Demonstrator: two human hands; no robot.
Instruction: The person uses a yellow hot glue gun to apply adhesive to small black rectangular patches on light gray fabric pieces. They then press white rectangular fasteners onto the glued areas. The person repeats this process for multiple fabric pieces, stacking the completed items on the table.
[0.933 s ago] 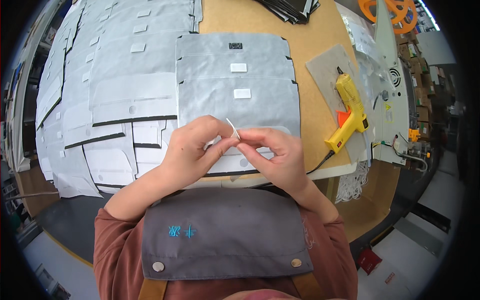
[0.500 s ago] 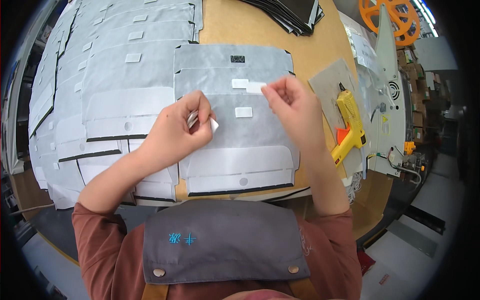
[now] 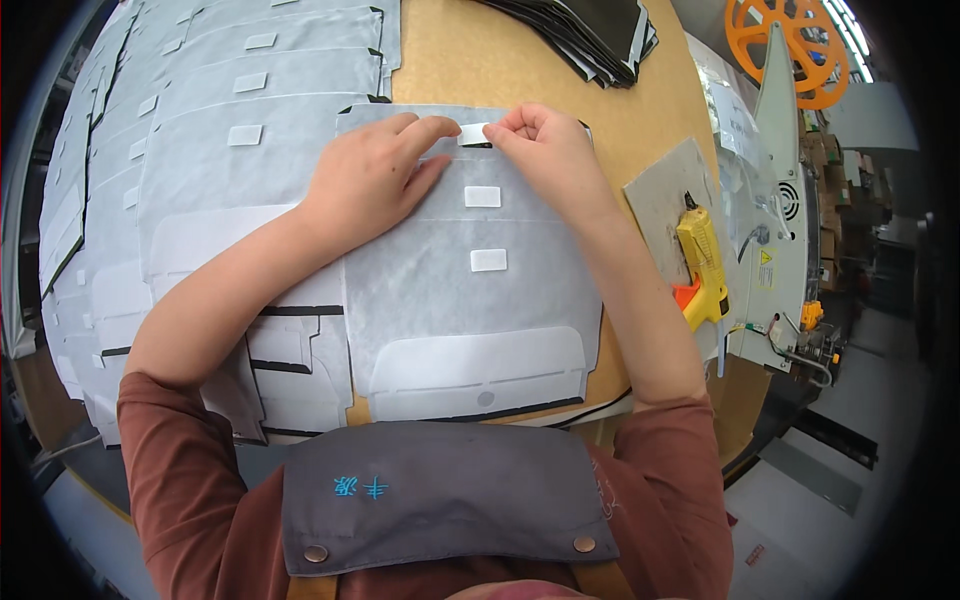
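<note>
A small white rectangular patch lies over a black patch near the top edge of the rearmost grey sheet. My right hand pinches its right end between thumb and fingers. At its left end is the outstretched index finger of my left hand; the thumb stands apart, and the other fingers curl under the palm, hiding what is in them. Overlapping grey fabric sheets lie before me. Two more white patches, an upper one and a lower one, sit on the nearer sheets.
Many overlapping grey sheets with white patches cover the table's left side. Dark folded pieces are piled at the back. On the right, a yellow glue gun rests by a grey board, beside a machine with an orange reel.
Both hands have moved farther back. The white patch in my right hand is now over the black patch. White pieces seen in my left hand earlier are out of sight, and its index finger has straightened.
</note>
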